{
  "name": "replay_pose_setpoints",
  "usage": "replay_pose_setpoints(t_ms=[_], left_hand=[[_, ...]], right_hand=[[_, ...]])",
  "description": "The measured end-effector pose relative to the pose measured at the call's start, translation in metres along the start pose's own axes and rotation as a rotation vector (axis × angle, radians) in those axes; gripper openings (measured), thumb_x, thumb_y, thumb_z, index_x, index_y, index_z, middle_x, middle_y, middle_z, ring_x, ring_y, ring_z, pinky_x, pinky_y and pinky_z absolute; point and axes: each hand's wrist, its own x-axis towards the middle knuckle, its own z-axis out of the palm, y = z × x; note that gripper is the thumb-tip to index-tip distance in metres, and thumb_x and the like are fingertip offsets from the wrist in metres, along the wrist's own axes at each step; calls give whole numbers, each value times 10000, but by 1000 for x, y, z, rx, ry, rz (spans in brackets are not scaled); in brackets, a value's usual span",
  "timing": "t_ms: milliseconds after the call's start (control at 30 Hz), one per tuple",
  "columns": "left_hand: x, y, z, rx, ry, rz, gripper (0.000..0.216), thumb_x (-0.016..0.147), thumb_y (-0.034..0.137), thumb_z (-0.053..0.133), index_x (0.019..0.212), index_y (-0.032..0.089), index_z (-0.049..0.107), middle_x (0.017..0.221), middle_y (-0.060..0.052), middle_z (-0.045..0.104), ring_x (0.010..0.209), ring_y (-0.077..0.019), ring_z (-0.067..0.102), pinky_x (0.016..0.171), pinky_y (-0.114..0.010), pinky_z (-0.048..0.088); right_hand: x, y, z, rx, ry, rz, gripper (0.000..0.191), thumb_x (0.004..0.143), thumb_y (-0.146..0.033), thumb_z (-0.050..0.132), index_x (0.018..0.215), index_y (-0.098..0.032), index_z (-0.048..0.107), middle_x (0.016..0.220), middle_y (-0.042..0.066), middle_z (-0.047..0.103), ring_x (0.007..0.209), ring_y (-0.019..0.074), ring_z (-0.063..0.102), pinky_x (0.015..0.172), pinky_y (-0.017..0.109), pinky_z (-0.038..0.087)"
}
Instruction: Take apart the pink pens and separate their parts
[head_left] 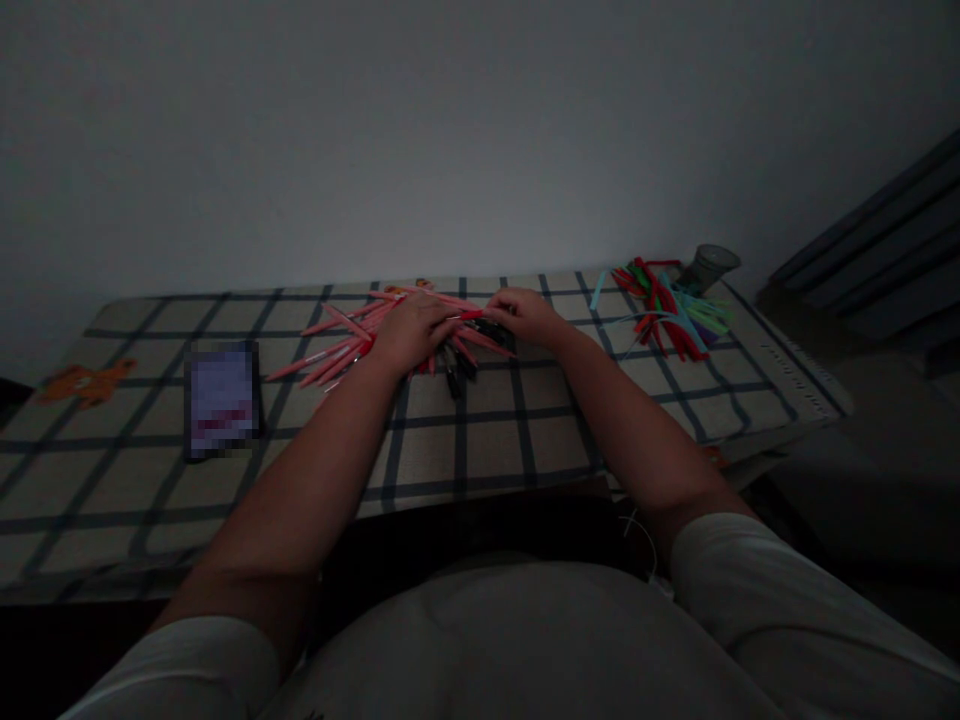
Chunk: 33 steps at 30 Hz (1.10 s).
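A loose pile of slender pink pointed sticks (330, 348), which look like pens or pencils, lies spread over the checked cloth. Several black pieces (453, 372), resembling pen caps or barrels, stick out at its near right side. My left hand (414, 330) rests over the middle of the pile, its fingers closed and reaching right. A short red strip (471, 314) spans the gap between my hands, with the left fingertips at one end. At its other end my right hand (525, 315) pinches it. The fingers partly hide the strip, and the left hand covers part of the pile.
A bundle of red, green and blue strips (667, 315) lies to the right, beside a grey cup (709, 266). On the left is a dark-edged tablet or phone (223, 400) with a blurred face. The checked tablecloth (420, 460) runs back to a plain wall (450, 140).
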Motion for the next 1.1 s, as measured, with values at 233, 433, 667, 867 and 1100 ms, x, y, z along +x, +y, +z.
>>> replay_pose_setpoints(t_ms=[233,433,667,867,1100], left_hand=[[1,1,-1,-36,33,3,289,1047,365,658,1221,260,863,1171,-114,844,1185,-314,731,1118,-522,550],[0,3,-4,-34,70,-17,273,1029,353,697,1219,255,867,1166,-111,852,1182,-321,734,1109,-529,556],[0,2,-3,-16,25,-20,318,1061,390,647,1265,263,855,1204,-122,846,1212,-313,738,1099,-504,567],[0,1,-1,-23,50,-15,272,1025,361,697,1219,283,871,1188,-94,856,1205,-310,750,1110,-505,568],[-3,10,-5,6,56,-71,340,1060,415,662,1318,287,844,1214,-95,857,1250,-307,746,1112,-475,564]], right_hand=[[0,-2,-2,-19,-41,-21,420,1008,-558,530,840,-198,666,826,67,668,816,215,567,754,346,385],[-1,-3,-1,-26,-84,29,461,1025,-572,488,738,-224,578,718,28,580,743,194,512,698,334,355],[-2,-4,-1,47,-34,-8,445,1001,-600,539,958,-187,700,887,70,691,825,212,566,751,337,400],[0,-2,-2,30,-103,-2,414,1025,-534,518,924,-183,712,863,66,679,828,214,557,747,337,395],[1,1,3,168,62,17,429,984,-611,578,926,-202,690,891,65,688,865,222,594,804,353,460]])
